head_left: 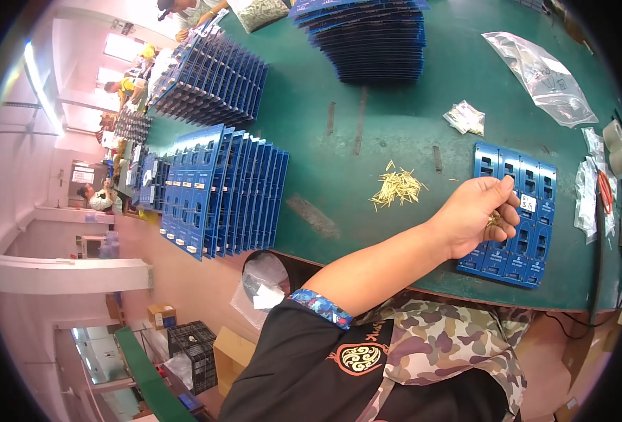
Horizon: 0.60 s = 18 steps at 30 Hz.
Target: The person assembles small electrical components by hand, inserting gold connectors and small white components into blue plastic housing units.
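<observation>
My left hand (pixel 483 216) hangs over the left part of a blue circuit board panel (pixel 504 260), its fingers curled closed. A few gold pins (pixel 494 219) show inside the curled fingers. Rows of dark cut-outs run across the panel, and a small white label (pixel 528 203) sits on it beside my fingertips. To the left of the panel, a loose pile of thin gold pins (pixel 399 188) lies on the green table (pixel 395 126). My right hand is out of view.
Upright blue panels stand in racks (pixel 219 193) on the left, with another stack (pixel 374 42) at the far side. Small packets (pixel 465 118), a clear plastic bag (pixel 543 79), tape rolls (pixel 615 146) and a red-handled tool (pixel 605 193) lie around. Other people work at the far left.
</observation>
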Available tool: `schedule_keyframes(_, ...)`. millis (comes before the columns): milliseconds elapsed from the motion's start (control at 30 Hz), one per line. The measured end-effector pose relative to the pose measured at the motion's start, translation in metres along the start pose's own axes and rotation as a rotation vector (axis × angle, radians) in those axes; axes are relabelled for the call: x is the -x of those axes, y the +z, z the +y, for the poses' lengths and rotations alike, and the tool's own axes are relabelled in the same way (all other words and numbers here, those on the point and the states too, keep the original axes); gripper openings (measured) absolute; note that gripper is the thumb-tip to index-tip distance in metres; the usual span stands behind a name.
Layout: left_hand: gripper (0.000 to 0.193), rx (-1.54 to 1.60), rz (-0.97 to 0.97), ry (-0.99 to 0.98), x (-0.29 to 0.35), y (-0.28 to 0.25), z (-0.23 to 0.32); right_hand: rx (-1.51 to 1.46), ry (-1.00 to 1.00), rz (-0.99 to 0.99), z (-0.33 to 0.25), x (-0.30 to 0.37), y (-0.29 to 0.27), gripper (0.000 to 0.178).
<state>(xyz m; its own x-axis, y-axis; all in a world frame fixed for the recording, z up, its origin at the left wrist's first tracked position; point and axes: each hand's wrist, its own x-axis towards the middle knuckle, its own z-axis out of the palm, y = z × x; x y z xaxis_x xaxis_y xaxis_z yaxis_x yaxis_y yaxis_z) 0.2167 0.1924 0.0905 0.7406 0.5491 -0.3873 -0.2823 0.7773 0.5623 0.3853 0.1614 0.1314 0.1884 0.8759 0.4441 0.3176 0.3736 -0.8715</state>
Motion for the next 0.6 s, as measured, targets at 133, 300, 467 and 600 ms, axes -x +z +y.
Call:
schedule_keyframes(133, 0.033, 0.005, 0.007, -0.016, -0.003, 0.000, -0.002, -0.037, 0.013, -0.008, 0.000, 0.006, 0.009, 0.024)
schedule_keyframes(300, 0.033, 0.011, -0.026, 0.000, -0.002, 0.000, -0.001, -0.087, 0.037, -0.040, -0.002, 0.014, 0.023, 0.024)
schedule_keyframes(467, 0.033, 0.022, -0.032, -0.012, -0.003, -0.003, -0.005, -0.126, 0.006, -0.074, -0.010, 0.010, 0.038, 0.023)
schedule_keyframes(600, 0.034, 0.014, -0.007, 0.004, -0.002, -0.003, -0.006, -0.150, -0.005, -0.111, -0.014, 0.009, 0.044, 0.023)
